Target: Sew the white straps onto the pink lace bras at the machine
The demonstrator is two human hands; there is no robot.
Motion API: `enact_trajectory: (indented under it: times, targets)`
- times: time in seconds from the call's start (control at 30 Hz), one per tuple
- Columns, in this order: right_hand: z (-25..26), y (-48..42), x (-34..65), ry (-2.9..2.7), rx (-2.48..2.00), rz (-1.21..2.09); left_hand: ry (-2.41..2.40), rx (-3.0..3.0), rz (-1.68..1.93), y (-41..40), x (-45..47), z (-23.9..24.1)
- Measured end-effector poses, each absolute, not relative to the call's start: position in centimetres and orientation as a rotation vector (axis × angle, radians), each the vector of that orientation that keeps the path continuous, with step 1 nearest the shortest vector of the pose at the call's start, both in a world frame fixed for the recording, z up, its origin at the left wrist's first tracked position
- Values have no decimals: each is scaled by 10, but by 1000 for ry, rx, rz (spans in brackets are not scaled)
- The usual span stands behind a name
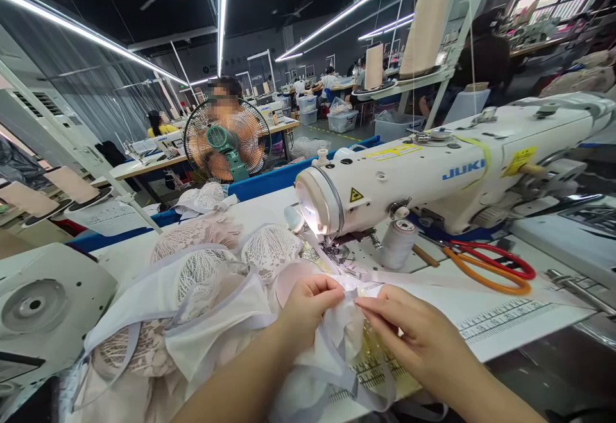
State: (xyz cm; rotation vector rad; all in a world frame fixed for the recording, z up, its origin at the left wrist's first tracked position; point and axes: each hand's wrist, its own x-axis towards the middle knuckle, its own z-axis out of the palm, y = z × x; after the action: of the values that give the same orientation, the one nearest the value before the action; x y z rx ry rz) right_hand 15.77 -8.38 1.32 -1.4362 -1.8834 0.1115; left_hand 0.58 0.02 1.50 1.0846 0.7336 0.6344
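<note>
My left hand (312,304) pinches the edge of a white bra (346,333) between thumb and fingers. Close by on the right, my right hand (414,327) is closed in a pinch on the same bra's narrow edging. Both hands are just in front of the needle area of a white sewing machine (385,176), whose lamp is lit. Pale elastic tape (380,275) runs from the machine to the right. To the left lies a heap of lace-cupped bras (206,269), partly behind my left forearm. The part of the fabric under the presser foot is hard to make out.
Scissors (486,269) with red and orange handles lie right of a thread spool (398,243). A printed ruler (505,320) marks the table. A fan (226,137) stands beyond the table, with a person behind it. Another machine (48,307) is at left.
</note>
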Motion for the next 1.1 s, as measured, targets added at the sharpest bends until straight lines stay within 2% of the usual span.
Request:
enact_trajectory:
  times: [0.8,0.97,1.1]
  targets:
    - [20,-80,154,-1929,-1503,10,761,1170,656,2,8,15]
    - [18,-78,153,-1921,-1434,49,848,1477,716,-3,7,20]
    - [-8,-73,159,-1880,-1359,44,828,1978,843,-11,4,19]
